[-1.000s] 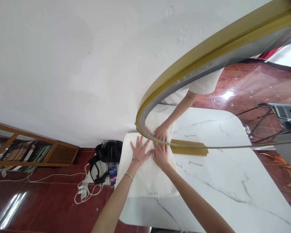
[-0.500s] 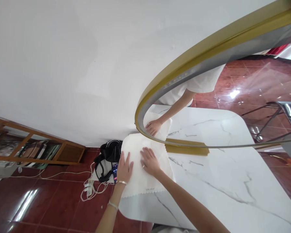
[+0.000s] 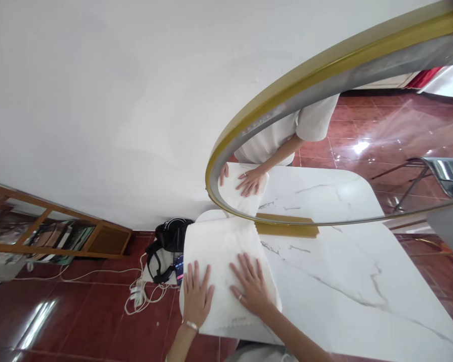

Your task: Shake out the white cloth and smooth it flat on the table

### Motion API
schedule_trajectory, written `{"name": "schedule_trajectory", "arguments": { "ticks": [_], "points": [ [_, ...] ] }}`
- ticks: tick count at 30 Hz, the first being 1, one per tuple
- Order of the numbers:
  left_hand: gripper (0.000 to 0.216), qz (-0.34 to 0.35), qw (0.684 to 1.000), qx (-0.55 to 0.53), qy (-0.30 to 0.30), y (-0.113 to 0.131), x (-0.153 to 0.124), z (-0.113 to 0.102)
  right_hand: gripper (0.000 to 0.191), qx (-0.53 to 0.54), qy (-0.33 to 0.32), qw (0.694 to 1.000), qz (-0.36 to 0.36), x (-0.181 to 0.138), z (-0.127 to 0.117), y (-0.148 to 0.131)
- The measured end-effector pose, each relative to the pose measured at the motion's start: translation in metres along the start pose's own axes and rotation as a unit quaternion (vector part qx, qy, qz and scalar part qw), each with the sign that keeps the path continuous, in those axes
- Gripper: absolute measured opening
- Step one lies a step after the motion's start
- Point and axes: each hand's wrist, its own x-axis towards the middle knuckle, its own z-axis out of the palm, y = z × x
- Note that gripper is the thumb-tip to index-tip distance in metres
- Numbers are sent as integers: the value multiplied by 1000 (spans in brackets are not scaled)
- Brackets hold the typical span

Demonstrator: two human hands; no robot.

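Observation:
A white cloth (image 3: 221, 246) with a scalloped edge is spread over the left end of a white marble-patterned table (image 3: 343, 271). My left hand (image 3: 197, 296) lies flat on the cloth near its left side, fingers spread. Farther right, my right hand (image 3: 251, 289) also rests palm down on it, fingers apart and a ring on one finger. Small dark lettering shows near the cloth's front edge. Both hands and the cloth are repeated in a large mirror (image 3: 305, 193) behind the table.
The mirror's gold frame (image 3: 264, 95) leans against the white wall (image 3: 98, 100). A gold bar (image 3: 287, 229) lies at its base. Left of the table are a black bag (image 3: 171, 236), a phone (image 3: 179, 269), white cables (image 3: 138, 296) and a wooden shelf (image 3: 109, 241) above red floor tiles.
Both hands and the cloth have slid toward me along the table. A strip of bare tabletop now shows behind the cloth, and my fingers are more spread.

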Motion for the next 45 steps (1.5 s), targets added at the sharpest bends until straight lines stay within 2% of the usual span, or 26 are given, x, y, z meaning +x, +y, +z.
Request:
{"name": "schedule_trajectory", "arguments": {
  "ticks": [5, 9, 12, 15, 20, 22, 24, 26, 31, 34, 38, 41, 45],
  "points": [
    [56, 53, 998, -13, -30, -14, 62, 16, 63, -29, 24, 997, 69, 26, 4, 13],
    [52, 34, 998, -23, -43, -32, 79, 17, 64, -29, 3, 996, 78, 52, 13, 13],
    [50, -3, 999, -23, -39, -42, 65, 13, 66, -10, -13, 998, 54, 58, 20, 3],
    [49, -42, 999, -23, -26, -45, 33, 11, 70, 9, -25, 999, 23, 47, 24, -13],
    [51, -90, 996, -21, -4, -34, -33, 8, 72, 53, -38, 997, -50, 12, 20, -31],
    [51, -103, 995, -17, -9, -26, -48, 7, 71, 67, -38, 995, -65, 1, 17, -29],
    [52, -114, 993, -16, -20, -15, -46, 8, 70, 69, -35, 995, -64, -6, 14, -22],
    [54, -105, 993, -29, -36, 0, -23, 10, 69, 63, -29, 996, -50, -11, 12, -14],
    [52, 26, 993, -94, -71, 65, 80, 22, 70, 45, -25, 998, -20, -23, 4, 4],
    [54, 77, 990, -86, -82, 109, 123, 36, 69, 28, -26, 999, 10, -34, -3, 16],
    [58, 94, 992, -74, -48, 149, 133, 54, 60, 7, -5, 999, 53, -54, -12, 33],
    [59, 173, 982, -73, -26, 173, 129, 62, 59, -5, 1, 997, 72, -71, -19, 45],
    [64, 253, 962, -95, -48, 211, 129, 67, 62, -27, 4, 993, 112, -99, -23, 59]
  ]
}}
